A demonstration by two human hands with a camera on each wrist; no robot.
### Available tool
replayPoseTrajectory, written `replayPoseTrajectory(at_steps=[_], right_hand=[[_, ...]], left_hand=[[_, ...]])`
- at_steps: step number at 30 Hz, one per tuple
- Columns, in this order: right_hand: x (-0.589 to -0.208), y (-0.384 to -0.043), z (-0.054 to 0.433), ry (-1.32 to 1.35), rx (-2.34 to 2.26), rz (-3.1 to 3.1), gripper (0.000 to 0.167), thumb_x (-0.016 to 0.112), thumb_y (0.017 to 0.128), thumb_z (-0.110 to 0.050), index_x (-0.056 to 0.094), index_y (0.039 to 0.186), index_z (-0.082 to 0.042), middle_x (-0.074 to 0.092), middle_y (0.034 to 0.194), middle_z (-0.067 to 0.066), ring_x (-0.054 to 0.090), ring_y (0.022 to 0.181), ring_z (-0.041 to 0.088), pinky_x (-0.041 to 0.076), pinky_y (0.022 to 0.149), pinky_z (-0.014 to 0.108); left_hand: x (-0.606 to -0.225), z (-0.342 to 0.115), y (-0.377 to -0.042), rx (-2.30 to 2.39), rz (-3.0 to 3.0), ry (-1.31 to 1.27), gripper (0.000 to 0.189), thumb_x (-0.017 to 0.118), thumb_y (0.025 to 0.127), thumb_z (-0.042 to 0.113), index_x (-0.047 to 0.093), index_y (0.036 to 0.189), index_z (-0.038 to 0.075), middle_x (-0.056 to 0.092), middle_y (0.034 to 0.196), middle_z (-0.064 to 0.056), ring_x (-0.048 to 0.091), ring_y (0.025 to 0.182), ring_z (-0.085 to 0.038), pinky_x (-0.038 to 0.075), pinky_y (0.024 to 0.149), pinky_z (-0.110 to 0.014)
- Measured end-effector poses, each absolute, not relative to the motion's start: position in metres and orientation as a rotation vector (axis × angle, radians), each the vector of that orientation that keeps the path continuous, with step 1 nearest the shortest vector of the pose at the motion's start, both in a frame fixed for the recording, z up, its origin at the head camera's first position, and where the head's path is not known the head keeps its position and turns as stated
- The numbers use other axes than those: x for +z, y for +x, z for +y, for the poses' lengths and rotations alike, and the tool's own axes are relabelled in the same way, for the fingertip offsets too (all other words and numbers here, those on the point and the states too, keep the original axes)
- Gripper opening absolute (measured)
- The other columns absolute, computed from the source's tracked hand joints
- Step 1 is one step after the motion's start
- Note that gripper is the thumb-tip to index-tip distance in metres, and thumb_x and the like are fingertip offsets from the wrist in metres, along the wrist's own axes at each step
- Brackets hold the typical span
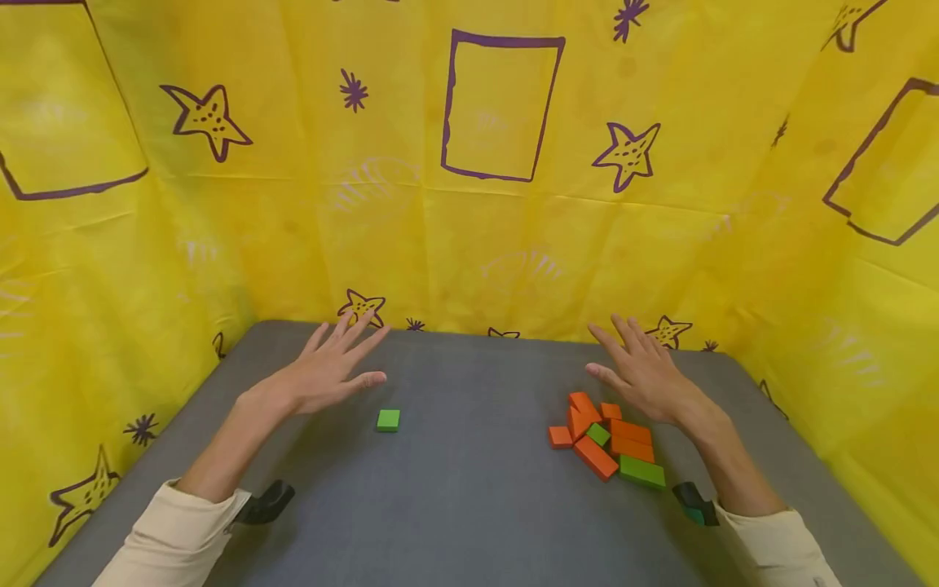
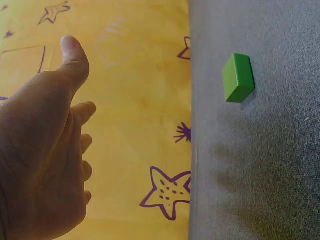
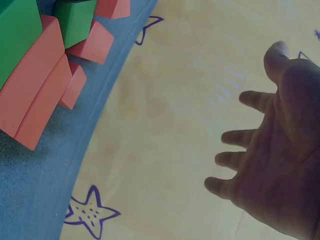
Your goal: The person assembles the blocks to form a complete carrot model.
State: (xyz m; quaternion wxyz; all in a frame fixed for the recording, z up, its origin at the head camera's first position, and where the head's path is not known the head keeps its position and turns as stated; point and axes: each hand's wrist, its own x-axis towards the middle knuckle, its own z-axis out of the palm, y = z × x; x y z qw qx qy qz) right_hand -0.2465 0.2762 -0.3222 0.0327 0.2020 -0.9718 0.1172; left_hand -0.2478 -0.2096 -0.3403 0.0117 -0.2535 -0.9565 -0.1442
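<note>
My left hand (image 1: 323, 371) hangs over the left part of the table, fingers spread and straight, holding nothing. Just to its right and nearer the front lies a small green block (image 1: 389, 421), which the left wrist view also shows apart from the hand. On the other side, my right hand (image 1: 649, 375) is raised with its fingers spread and nothing in them. Close below it lies a cluster of several orange blocks (image 1: 596, 458). Among them sit a small green block (image 1: 598, 434) and a longer green block (image 1: 641, 472) at the cluster's front edge.
The grey table (image 1: 455, 505) is walled at the back and both sides by yellow cloth (image 1: 484, 244) printed with purple stars and frames. A black wrist mount (image 1: 266, 503) juts out by the left cuff, another black mount (image 1: 695, 503) by the right.
</note>
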Motion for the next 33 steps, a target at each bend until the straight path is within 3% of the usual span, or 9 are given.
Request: replayPoseTrajectory(at_steps=[14, 18, 21, 24, 29, 33], right_hand=[[-0.323, -0.241, 0.273, 0.672, 0.322, -2.995, 0.071, 0.048, 0.109, -0.049, 0.026, 0.166, -0.012, 0.017, 0.170, 0.032, 0.013, 0.155, 0.061, 0.013, 0.117, 0.081], [-0.323, -0.236, 0.276, 0.733, 0.262, -3.006, 0.068, 0.053, 0.108, -0.046, 0.035, 0.162, -0.010, 0.038, 0.161, 0.030, 0.040, 0.145, 0.056, 0.031, 0.113, 0.076], [-0.323, -0.231, 0.282, 0.802, 0.255, -3.083, 0.055, 0.059, 0.106, -0.039, 0.053, 0.150, -0.007, 0.059, 0.143, 0.023, 0.064, 0.122, 0.042, 0.050, 0.103, 0.062], [-0.327, -0.225, 0.293, 0.934, 0.316, -3.201, 0.038, 0.064, 0.104, -0.026, 0.065, 0.135, -0.005, 0.068, 0.128, 0.015, 0.069, 0.108, 0.030, 0.059, 0.091, 0.048], [-0.341, -0.216, 0.309, 1.224, 0.403, -3.282, 0.027, 0.067, 0.100, -0.011, 0.073, 0.126, -0.007, 0.068, 0.107, 0.005, 0.061, 0.089, 0.010, 0.053, 0.075, 0.027], [-0.351, -0.206, 0.314, 1.209, 0.398, -3.294, 0.033, 0.065, 0.100, -0.004, 0.071, 0.132, -0.008, 0.050, 0.092, -0.001, 0.041, 0.072, 0.003, 0.035, 0.063, 0.021]], left_hand=[[-0.344, -0.194, -0.243, -0.453, -2.994, -0.853, 0.081, 0.050, 0.105, 0.058, 0.016, 0.169, 0.023, 0.004, 0.177, -0.017, -0.003, 0.161, -0.051, -0.004, 0.125, -0.071], [-0.353, -0.160, -0.236, -0.421, -2.956, -1.014, 0.082, 0.058, 0.103, 0.053, 0.019, 0.169, 0.024, 0.016, 0.176, -0.015, 0.005, 0.162, -0.048, 0.002, 0.128, -0.068], [-0.358, -0.121, -0.228, -0.347, -2.915, -1.218, 0.077, 0.059, 0.104, 0.050, 0.026, 0.167, 0.023, 0.026, 0.174, -0.011, 0.014, 0.163, -0.043, 0.007, 0.130, -0.064], [-0.364, -0.075, -0.221, -0.201, -2.860, -1.448, 0.067, 0.053, 0.107, 0.047, 0.030, 0.166, 0.024, 0.034, 0.171, -0.003, 0.023, 0.163, -0.033, 0.012, 0.132, -0.056], [-0.376, -0.004, -0.212, 0.075, -2.716, -1.768, 0.057, 0.043, 0.111, 0.044, 0.033, 0.165, 0.028, 0.039, 0.169, 0.008, 0.033, 0.159, -0.011, 0.024, 0.132, -0.043], [-0.384, 0.039, -0.212, 0.156, -2.664, -1.863, 0.055, 0.041, 0.112, 0.043, 0.032, 0.165, 0.029, 0.033, 0.170, 0.012, 0.032, 0.157, -0.003, 0.029, 0.129, -0.032]])
